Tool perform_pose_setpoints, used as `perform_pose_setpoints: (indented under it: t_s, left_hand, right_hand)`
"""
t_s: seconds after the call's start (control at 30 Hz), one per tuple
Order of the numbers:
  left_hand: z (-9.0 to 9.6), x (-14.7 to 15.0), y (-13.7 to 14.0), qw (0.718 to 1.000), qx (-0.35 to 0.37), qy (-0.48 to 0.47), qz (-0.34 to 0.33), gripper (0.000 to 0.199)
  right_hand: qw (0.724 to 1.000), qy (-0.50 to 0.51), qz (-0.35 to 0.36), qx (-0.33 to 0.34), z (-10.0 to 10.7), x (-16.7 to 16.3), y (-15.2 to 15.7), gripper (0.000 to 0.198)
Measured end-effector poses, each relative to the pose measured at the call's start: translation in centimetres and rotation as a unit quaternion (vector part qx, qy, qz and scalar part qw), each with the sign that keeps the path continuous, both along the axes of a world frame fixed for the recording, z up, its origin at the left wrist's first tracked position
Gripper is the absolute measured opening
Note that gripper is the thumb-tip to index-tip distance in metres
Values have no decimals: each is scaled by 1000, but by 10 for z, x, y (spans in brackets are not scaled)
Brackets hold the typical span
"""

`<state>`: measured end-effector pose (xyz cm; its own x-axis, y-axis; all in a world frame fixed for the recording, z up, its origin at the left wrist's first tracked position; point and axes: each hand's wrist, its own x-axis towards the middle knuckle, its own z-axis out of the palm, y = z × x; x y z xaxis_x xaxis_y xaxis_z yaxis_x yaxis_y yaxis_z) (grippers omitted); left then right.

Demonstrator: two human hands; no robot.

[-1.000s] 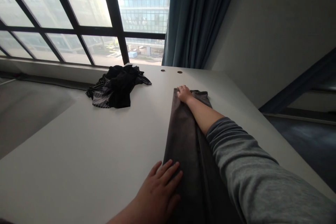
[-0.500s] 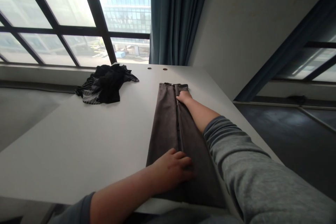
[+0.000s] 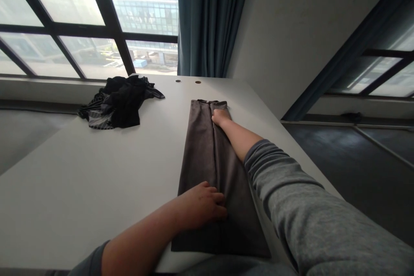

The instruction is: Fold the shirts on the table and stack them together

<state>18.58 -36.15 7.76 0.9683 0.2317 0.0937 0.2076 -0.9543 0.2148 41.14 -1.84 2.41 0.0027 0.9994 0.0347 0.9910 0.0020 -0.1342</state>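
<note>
A brown skirt (image 3: 197, 151) lies lengthwise on the white table, its narrow waistband at the far end and its wide hem close to me. A lengthwise edge runs down its middle. My right hand (image 3: 221, 116) reaches to just below the waistband, fingers closed on the cloth at that edge. Nearer the hem, my left hand (image 3: 202, 205) lies across the skirt with its fingers curled onto the cloth by the same edge. Its fingertips are partly hidden.
On the white table (image 3: 129, 172), a crumpled black garment (image 3: 123, 101) with striped parts sits at the far left. Two round holes show near the far edge. Behind are a window (image 3: 84, 51), a blue curtain (image 3: 210, 21) and a wall.
The dark gap along the skirt's middle has narrowed, its edges now nearly meeting. Both hands keep hold near the same places. The view has shifted slightly.
</note>
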Motion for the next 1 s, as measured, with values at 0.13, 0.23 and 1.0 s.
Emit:
perform_pose_setpoints:
  t_s: [0.13, 0.23, 1.0]
  left_hand:
    - [-3, -1, 0, 999, -30, -13, -17, 11]
    - [-4, -1, -3, 998, -40, -28, -31, 26]
    - [-1, 1, -22, 993, -25, -67, -97, 11]
  right_hand:
    - [1000, -5, 5, 21, 0, -1, -15, 39]
    - [998, -8, 18, 54, 6, -1, -29, 37]
    - [1000, -28, 2, -1, 19, -15, -73, 36]
